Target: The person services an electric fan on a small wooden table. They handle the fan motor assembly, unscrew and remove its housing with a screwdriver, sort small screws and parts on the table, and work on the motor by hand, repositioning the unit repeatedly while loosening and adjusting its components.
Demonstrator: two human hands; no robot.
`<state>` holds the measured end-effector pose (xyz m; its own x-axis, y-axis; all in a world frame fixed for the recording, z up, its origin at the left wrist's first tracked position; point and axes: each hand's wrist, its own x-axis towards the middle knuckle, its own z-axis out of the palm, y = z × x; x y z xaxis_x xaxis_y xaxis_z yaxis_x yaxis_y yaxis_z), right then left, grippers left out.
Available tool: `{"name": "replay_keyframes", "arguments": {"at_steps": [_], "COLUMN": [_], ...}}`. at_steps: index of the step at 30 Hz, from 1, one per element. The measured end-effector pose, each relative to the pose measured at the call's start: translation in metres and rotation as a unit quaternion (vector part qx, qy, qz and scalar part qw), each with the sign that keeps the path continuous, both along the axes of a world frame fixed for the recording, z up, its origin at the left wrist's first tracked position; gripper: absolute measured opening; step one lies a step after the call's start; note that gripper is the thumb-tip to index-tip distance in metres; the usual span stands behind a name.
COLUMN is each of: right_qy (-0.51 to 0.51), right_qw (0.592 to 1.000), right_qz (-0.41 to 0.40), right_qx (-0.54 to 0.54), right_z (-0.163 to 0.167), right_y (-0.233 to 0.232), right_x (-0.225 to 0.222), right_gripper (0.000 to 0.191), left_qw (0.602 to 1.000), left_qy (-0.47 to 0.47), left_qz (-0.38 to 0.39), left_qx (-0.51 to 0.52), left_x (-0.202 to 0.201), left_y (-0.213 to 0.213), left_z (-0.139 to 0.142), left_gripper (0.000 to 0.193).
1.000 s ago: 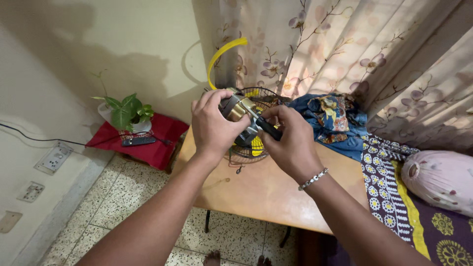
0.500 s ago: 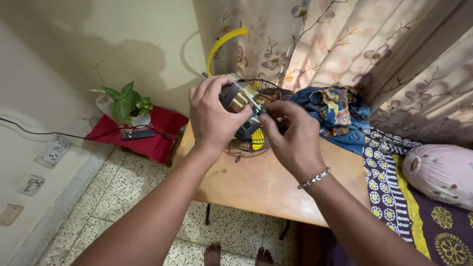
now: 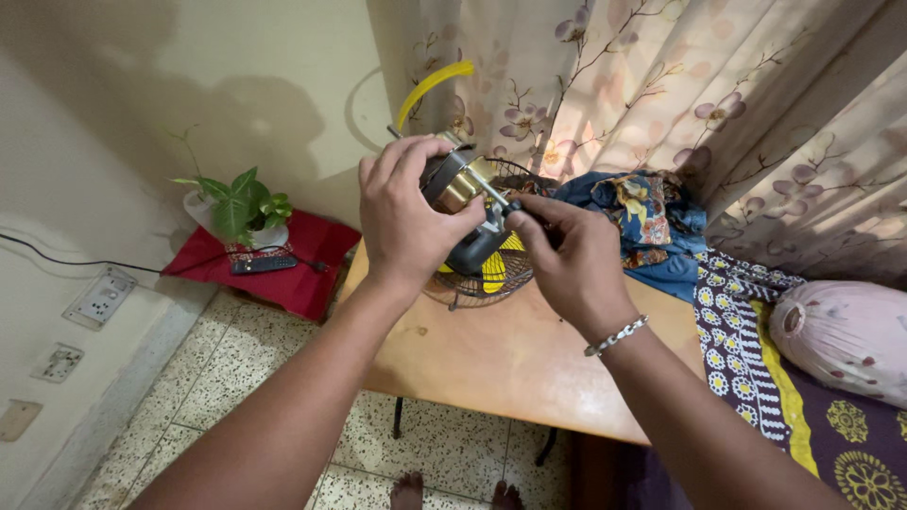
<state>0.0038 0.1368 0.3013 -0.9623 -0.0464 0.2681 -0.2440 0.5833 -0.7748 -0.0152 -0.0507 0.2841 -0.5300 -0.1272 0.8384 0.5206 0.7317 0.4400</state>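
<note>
Gripping one fan motor, two hands.

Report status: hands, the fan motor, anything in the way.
Left hand grips fan motor. Right hand holds screwdriver against it. Wire fan guard sits beneath on table.

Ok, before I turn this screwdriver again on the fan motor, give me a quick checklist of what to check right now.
1. Left hand grips the fan motor: ok.
2. Right hand holds the screwdriver, shaft pointed at the motor: ok.
3. Tip seated in a screw: cannot tell, it is hidden.
4. Wire fan guard resting on the wooden table: ok.
5. Blue cloth apart from the hands: ok.
6. Fan unplugged: cannot tell.
</note>
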Motion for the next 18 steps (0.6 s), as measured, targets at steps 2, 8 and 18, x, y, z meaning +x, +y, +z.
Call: {"name": "replay_keyframes", "arguments": {"at_steps": [2,8,18], "right_qy": [-0.024,0.056,-0.352], "right_qw": [0.993,0.997,0.787], "right_qz": [0.06,0.035,0.177], "right_qx": [-0.096,-0.05,-0.475], "right_z": [0.002,0.002,-0.005], "right_y": [0.0,-0.001,0.023], "right_x": [-0.002,-0.002,-0.018], "right_gripper": [0.027,0.033,0.03], "left_qw": [1.0,1.0,1.0], "left_qy": [0.001,-0.011,0.008], "left_qz": [-0.008,-0.008,-0.014], "left_qx": [0.0,0.002,-0.012], "left_x": [-0.001,-0.001,-0.003], "left_y": [-0.002,-0.001,-0.001], "left_z": [0.002,0.005,0.005], "left_gripper": [0.052,0.054,0.055]}}
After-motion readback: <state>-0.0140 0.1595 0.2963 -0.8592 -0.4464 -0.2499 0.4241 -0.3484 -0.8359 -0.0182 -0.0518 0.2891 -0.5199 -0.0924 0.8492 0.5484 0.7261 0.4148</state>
